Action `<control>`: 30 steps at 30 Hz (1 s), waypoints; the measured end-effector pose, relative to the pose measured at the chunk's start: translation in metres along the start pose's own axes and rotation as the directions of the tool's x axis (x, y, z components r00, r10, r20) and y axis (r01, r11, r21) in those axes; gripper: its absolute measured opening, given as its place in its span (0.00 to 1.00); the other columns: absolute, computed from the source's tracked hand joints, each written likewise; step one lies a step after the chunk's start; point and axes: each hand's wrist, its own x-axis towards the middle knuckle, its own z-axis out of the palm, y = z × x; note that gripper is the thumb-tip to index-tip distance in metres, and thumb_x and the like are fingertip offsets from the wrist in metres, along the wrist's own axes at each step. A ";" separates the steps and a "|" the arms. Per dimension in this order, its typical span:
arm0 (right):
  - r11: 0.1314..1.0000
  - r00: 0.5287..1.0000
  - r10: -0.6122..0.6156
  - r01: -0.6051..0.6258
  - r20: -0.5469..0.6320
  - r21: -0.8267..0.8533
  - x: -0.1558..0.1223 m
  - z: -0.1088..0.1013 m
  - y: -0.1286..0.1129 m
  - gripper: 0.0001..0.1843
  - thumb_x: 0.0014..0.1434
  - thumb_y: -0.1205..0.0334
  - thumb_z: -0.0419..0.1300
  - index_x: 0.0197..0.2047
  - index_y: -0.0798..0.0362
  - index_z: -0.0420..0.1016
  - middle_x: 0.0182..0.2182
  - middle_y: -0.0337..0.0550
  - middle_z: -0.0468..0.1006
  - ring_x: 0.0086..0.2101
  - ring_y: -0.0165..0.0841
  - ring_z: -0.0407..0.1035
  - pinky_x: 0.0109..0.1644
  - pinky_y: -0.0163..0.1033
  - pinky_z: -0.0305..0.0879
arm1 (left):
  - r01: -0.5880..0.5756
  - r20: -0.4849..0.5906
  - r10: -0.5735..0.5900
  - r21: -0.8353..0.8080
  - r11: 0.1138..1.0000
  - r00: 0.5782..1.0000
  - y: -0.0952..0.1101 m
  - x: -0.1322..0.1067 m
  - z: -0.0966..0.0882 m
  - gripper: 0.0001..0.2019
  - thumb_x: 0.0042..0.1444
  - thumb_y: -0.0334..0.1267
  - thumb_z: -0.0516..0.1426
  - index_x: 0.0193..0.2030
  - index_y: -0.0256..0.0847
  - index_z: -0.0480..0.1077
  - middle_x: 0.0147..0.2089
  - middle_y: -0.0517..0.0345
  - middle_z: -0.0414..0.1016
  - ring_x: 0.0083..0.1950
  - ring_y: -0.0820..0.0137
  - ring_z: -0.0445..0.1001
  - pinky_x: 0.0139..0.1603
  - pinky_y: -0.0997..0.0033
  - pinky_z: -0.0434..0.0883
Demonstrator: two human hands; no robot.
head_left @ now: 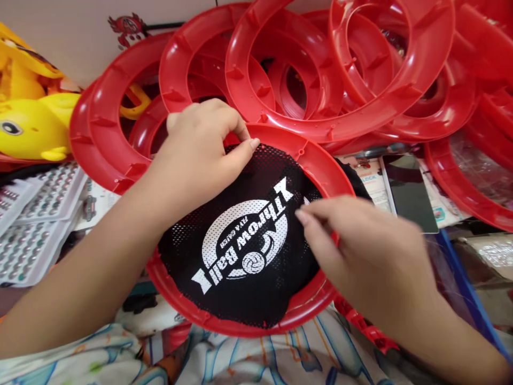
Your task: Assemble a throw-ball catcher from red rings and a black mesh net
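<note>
A red plastic ring (320,160) lies in front of me with a black mesh cloth (240,289) printed "Throw Ball" in white spread over it. My left hand (200,149) rests on the ring's far left rim, fingers curled, thumb and fingertips pinching the mesh edge. My right hand (360,246) sits over the right side of the mesh, fingers drawn together and pressing the cloth near the rim.
A heap of several empty red rings (360,69) is piled behind. Yellow plastic toys (32,128) sit at far left above blister sheets of small round cells (36,214). A dark phone (409,192) lies on printed cards at right. Patterned cloth (240,358) covers my lap.
</note>
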 end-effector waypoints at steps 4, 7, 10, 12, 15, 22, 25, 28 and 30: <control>0.983 0.941 -0.073 0.124 0.331 -0.137 -0.020 0.010 -0.011 0.10 0.55 0.77 0.55 0.37 0.61 0.77 0.30 0.50 0.78 0.27 0.36 0.71 0.28 0.39 0.63 | 0.038 0.030 -0.042 0.128 0.991 0.999 0.001 -0.001 -0.010 0.08 0.58 0.40 0.56 0.33 0.39 0.72 0.39 0.51 0.76 0.47 0.52 0.73 0.52 0.43 0.65; 0.973 0.950 -0.018 0.090 0.313 -0.214 -0.011 0.020 -0.017 0.13 0.62 0.67 0.56 0.44 0.67 0.76 0.34 0.59 0.78 0.30 0.40 0.71 0.28 0.40 0.64 | 0.058 0.033 -0.066 0.195 0.979 0.997 -0.003 -0.005 -0.014 0.09 0.57 0.41 0.56 0.32 0.39 0.72 0.36 0.50 0.75 0.47 0.51 0.72 0.52 0.44 0.65; 0.975 0.942 0.068 0.006 0.328 -0.221 0.005 0.022 -0.021 0.10 0.62 0.65 0.57 0.39 0.63 0.77 0.32 0.58 0.76 0.30 0.41 0.71 0.25 0.40 0.59 | 0.065 0.029 -0.072 0.189 0.980 0.997 -0.009 -0.012 -0.017 0.10 0.56 0.43 0.55 0.29 0.41 0.70 0.33 0.51 0.74 0.43 0.53 0.71 0.49 0.46 0.64; 0.978 0.938 0.081 -0.011 0.336 -0.207 0.011 0.022 -0.022 0.07 0.59 0.72 0.56 0.32 0.58 0.75 0.29 0.54 0.75 0.29 0.41 0.71 0.24 0.39 0.54 | 0.087 0.028 -0.095 0.191 0.978 0.995 -0.014 -0.018 -0.019 0.10 0.56 0.44 0.55 0.28 0.42 0.68 0.32 0.52 0.73 0.42 0.53 0.71 0.48 0.46 0.63; 0.983 0.962 0.041 0.009 0.271 -0.181 0.011 0.021 -0.019 0.11 0.54 0.78 0.54 0.26 0.54 0.70 0.24 0.48 0.73 0.27 0.39 0.70 0.24 0.38 0.49 | 0.103 0.002 -0.106 0.216 0.971 0.994 -0.018 -0.025 -0.020 0.09 0.56 0.43 0.55 0.28 0.42 0.67 0.35 0.52 0.74 0.47 0.50 0.71 0.53 0.44 0.62; 0.995 0.999 -0.003 -0.002 0.049 0.100 0.009 0.015 -0.001 0.12 0.58 0.73 0.53 0.42 0.57 0.74 0.28 0.42 0.78 0.28 0.34 0.71 0.30 0.37 0.58 | -0.171 0.041 0.169 0.079 0.982 0.985 -0.001 -0.009 -0.014 0.06 0.57 0.38 0.57 0.40 0.43 0.72 0.59 0.50 0.72 0.64 0.54 0.66 0.66 0.47 0.58; 0.932 0.998 -0.055 0.052 -0.003 0.358 0.012 0.010 0.006 0.20 0.60 0.73 0.51 0.53 0.55 0.74 0.36 0.43 0.79 0.35 0.31 0.73 0.36 0.35 0.66 | -0.263 0.157 0.258 0.014 0.965 0.953 0.002 0.008 -0.009 0.05 0.56 0.40 0.59 0.38 0.45 0.74 0.60 0.52 0.72 0.64 0.54 0.66 0.66 0.46 0.58; 0.862 0.993 -0.082 0.114 -0.086 0.493 0.011 0.010 0.012 0.18 0.62 0.73 0.50 0.50 0.55 0.77 0.37 0.43 0.78 0.36 0.28 0.73 0.37 0.33 0.70 | -0.305 0.235 0.320 -0.096 0.947 0.918 -0.001 0.017 -0.006 0.05 0.56 0.42 0.60 0.37 0.46 0.76 0.58 0.55 0.74 0.62 0.58 0.69 0.64 0.52 0.63; 0.860 0.987 -0.062 0.129 -0.150 0.493 0.009 0.013 0.016 0.16 0.62 0.73 0.50 0.45 0.55 0.78 0.38 0.43 0.78 0.37 0.28 0.74 0.41 0.34 0.72 | -0.291 0.219 0.317 -0.142 0.946 0.923 -0.002 0.017 -0.005 0.06 0.55 0.42 0.61 0.37 0.46 0.77 0.58 0.56 0.74 0.60 0.60 0.71 0.63 0.56 0.66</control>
